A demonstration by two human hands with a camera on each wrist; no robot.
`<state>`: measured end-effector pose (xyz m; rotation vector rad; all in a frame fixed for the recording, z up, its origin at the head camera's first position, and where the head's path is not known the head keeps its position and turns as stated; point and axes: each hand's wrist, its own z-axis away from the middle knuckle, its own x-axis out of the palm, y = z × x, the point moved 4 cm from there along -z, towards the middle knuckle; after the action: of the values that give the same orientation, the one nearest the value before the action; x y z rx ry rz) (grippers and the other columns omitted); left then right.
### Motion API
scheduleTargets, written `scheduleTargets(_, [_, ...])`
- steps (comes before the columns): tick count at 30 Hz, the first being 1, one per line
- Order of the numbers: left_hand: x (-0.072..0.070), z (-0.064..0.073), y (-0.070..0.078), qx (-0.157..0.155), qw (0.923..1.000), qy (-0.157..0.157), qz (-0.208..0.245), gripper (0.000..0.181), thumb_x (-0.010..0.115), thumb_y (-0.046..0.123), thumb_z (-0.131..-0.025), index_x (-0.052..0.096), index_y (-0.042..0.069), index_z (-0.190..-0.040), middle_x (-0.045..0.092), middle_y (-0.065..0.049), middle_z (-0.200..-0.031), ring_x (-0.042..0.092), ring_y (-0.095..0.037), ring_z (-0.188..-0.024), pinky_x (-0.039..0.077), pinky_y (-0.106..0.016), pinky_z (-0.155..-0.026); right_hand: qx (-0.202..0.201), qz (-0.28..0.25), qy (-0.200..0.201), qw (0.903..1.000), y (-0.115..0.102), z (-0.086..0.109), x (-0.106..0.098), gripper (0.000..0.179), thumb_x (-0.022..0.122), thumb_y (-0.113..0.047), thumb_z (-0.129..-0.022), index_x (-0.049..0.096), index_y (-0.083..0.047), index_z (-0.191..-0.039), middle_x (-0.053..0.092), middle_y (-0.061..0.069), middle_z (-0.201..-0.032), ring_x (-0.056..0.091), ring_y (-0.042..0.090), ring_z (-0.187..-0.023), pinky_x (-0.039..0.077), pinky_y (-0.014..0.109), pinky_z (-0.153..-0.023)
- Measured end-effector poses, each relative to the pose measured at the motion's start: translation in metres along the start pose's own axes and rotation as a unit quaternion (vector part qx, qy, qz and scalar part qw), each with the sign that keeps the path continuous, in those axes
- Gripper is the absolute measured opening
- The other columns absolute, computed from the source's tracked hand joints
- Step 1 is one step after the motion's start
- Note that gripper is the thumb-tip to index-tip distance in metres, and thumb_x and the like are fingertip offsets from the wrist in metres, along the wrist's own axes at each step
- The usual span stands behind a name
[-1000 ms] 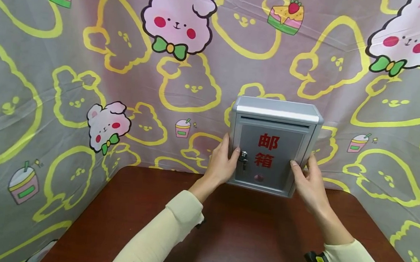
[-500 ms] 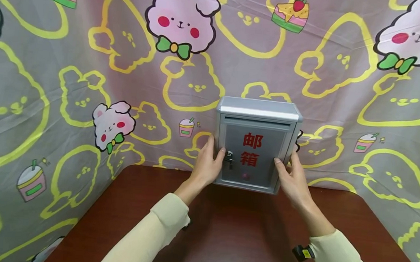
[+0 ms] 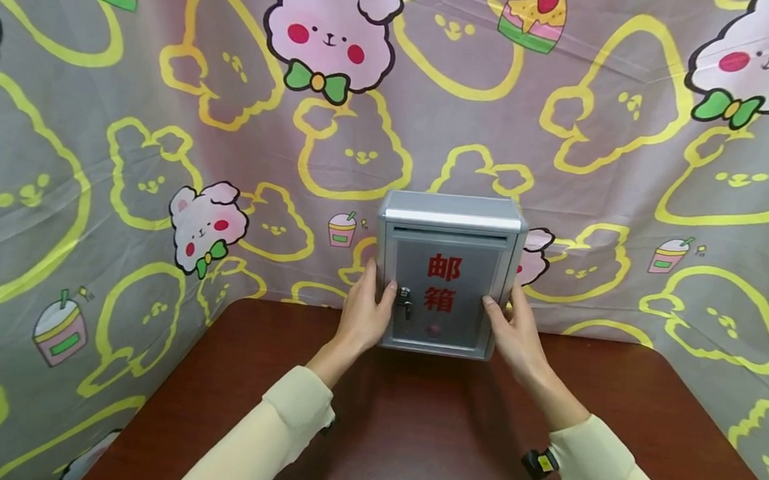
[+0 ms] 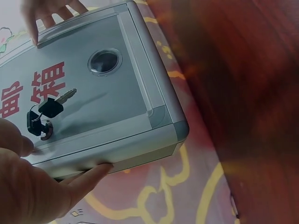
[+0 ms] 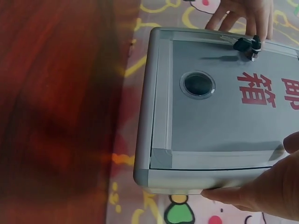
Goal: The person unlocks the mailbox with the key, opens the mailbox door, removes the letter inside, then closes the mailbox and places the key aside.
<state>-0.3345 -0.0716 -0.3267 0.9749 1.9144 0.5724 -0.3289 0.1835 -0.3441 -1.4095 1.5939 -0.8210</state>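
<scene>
A grey metal mailbox [image 3: 447, 304] with red characters is held upright above the far part of the table. My left hand [image 3: 364, 313] grips its left side, the thumb on the front edge beside the lock. My right hand [image 3: 518, 335] grips the opposite side in the same way, thumb on the front frame. Keys [image 4: 51, 106] hang from the lock on the door, seen closely in the left wrist view. Low on the door is a round window [image 5: 197, 84]. A slot [image 3: 448, 237] runs under the top. The mailbox's back is hidden.
The dark red-brown table [image 3: 404, 435] lies beneath the arms. Behind it and at both sides hangs a cloth [image 3: 358, 134] printed with cartoon rabbits. A black strap piece with a yellow patch [image 3: 539, 463] sits at the right wrist.
Both hands have carried the mailbox leftward across the view and then slightly lower. It has turned to face the head camera more squarely. The grip stays the same.
</scene>
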Motion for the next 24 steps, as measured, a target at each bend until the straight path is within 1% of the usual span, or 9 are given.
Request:
scheduleTargets(3, [0.001,0.004,-0.005,0.004,1.0000,0.006,-0.006,0.066,0.055,0.027,-0.105,0.027,0.004,-0.161,0.048,-0.021,-0.154,0.049,-0.036,-0.139,0.040,-0.051,-0.115,0.001,-0.003,0.003,1.0000,0.006,0.002,0.004,0.051,0.050,-0.015,-0.108,0.033,-0.012,-0.157,0.047,0.015,-0.143,0.060,0.041,-0.119,0.057,0.050,-0.090])
scheduleTargets(6, [0.003,0.007,-0.010,0.001,0.9999,0.006,-0.008,0.066,0.054,0.026,-0.106,0.027,0.003,-0.161,0.045,-0.020,-0.156,0.047,-0.035,-0.140,0.039,-0.051,-0.116,0.004,0.003,0.006,1.0000,0.011,0.004,0.006,0.053,0.050,-0.014,-0.108,0.032,-0.013,-0.158,0.046,0.015,-0.145,0.059,0.042,-0.120,0.057,0.052,-0.090])
scheduleTargets(10, [0.005,0.010,-0.015,-0.010,0.9999,0.002,-0.001,0.067,0.054,0.027,-0.106,0.025,0.003,-0.162,0.042,-0.020,-0.158,0.044,-0.033,-0.143,0.037,-0.051,-0.117,0.002,0.006,0.006,1.0000,0.014,0.005,0.008,0.052,0.050,-0.013,-0.107,0.034,-0.012,-0.157,0.047,0.015,-0.145,0.059,0.043,-0.119,0.057,0.054,-0.090])
scheduleTargets(12, [0.007,0.012,-0.017,-0.017,0.9999,0.001,-0.005,0.068,0.053,0.029,-0.106,0.025,0.004,-0.162,0.042,-0.019,-0.158,0.044,-0.034,-0.143,0.037,-0.052,-0.117,0.002,0.004,0.009,1.0000,0.017,0.006,0.009,0.051,0.051,-0.013,-0.107,0.035,-0.011,-0.156,0.047,0.015,-0.144,0.059,0.043,-0.117,0.057,0.054,-0.089])
scheduleTargets(17, [0.011,0.014,-0.021,-0.019,0.9998,0.002,-0.006,0.067,0.053,0.028,-0.106,0.025,0.007,-0.163,0.040,-0.017,-0.160,0.044,-0.036,-0.143,0.037,-0.053,-0.116,0.015,0.009,0.012,0.9998,0.021,0.007,0.010,0.047,0.050,-0.012,-0.107,0.036,-0.006,-0.152,0.047,0.017,-0.141,0.058,0.040,-0.116,0.057,0.047,-0.089])
scheduleTargets(20, [0.012,0.017,-0.024,-0.016,0.9998,0.007,-0.005,0.066,0.054,0.026,-0.105,0.026,0.009,-0.162,0.042,-0.016,-0.159,0.046,-0.037,-0.141,0.039,-0.055,-0.114,0.026,0.017,0.012,0.9994,0.024,0.009,0.012,0.045,0.050,-0.011,-0.107,0.037,-0.002,-0.150,0.048,0.019,-0.138,0.058,0.039,-0.114,0.057,0.042,-0.090])
scheduleTargets(24, [0.015,0.022,-0.030,-0.021,0.9997,0.008,-0.002,0.065,0.054,0.026,-0.105,0.027,0.009,-0.162,0.043,-0.015,-0.159,0.048,-0.037,-0.139,0.041,-0.055,-0.113,0.036,0.032,0.009,0.9988,0.030,0.011,0.013,0.045,0.050,-0.011,-0.107,0.036,0.001,-0.148,0.048,0.020,-0.136,0.059,0.039,-0.114,0.056,0.043,-0.092])
